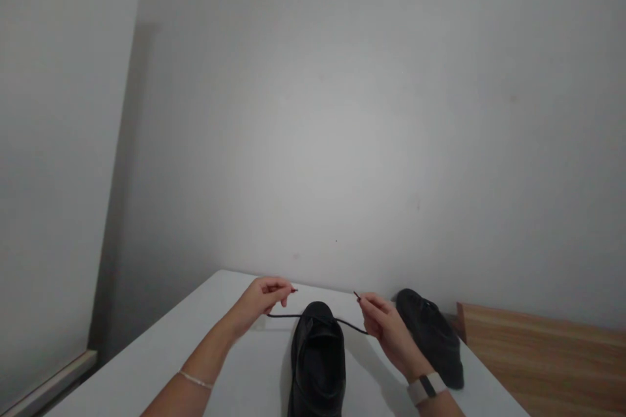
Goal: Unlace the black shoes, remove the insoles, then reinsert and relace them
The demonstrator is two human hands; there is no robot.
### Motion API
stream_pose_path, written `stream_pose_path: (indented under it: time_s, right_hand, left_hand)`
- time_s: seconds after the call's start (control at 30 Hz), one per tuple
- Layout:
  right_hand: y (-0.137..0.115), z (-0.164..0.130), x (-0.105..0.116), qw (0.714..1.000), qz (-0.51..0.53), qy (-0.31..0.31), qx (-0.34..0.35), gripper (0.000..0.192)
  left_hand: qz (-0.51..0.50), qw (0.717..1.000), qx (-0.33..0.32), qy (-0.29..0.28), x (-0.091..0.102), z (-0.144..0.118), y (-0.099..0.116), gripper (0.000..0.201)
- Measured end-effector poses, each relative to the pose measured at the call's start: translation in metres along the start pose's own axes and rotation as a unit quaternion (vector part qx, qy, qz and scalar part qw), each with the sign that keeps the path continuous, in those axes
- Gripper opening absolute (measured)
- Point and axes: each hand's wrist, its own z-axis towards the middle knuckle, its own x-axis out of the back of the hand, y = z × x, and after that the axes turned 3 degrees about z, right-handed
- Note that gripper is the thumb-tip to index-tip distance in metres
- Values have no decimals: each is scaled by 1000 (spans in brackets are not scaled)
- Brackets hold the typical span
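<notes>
While the white table [235, 365] lies under your wrists, the black shoe [317, 365] stands between them; your left hand [261, 300] and right hand [384, 326] each pinch one end of its lace [342, 322], drawn out sideways.

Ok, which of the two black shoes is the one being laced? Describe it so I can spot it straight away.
Start at the white table against the grey wall. Two black shoes stand on it; take the nearer shoe, in the middle between the person's forearms. Unlike the other shoe off by the table's right edge, it has a thin black lace stretched across its toe, one end pinched in the left hand and the other in the right hand.
</notes>
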Motion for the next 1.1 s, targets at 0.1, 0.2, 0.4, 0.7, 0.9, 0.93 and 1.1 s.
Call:
stream_pose_path:
  time_s: [0.1, 0.2, 0.4, 0.7, 0.9, 0.93, 1.1]
  right_hand:
    - [-1, -6, -7, 995, -84, -46, -17, 27]
    - [1, -9, -13, 982, -171, -67, -34, 31]
    - [12, -6, -16, 971, -230, -62, -29, 30]
    - [15, -9, -18, 979, -179, -94, -21, 30]
    - [23, -6, -14, 983, -152, -105, -5, 31]
    - [24, -6, -13, 982, -155, -106, 0, 31]
    - [22, -9, -13, 977, -180, -109, 25, 30]
  left_hand:
    - [116, 991, -14, -57, -6, -8, 10, 23]
    - [164, 983, -27, -79, -12, -14, 8, 17]
    - [184, 980, -37, -60, -25, -15, -9, 16]
    - [180, 982, -36, -37, -32, -13, -24, 18]
    - [193, 980, -44, 13, -35, -16, -25, 16]
    - [191, 980, -46, 16, -35, -16, -25, 16]
    - [198, 975, -96, 14, -35, -17, -26, 19]
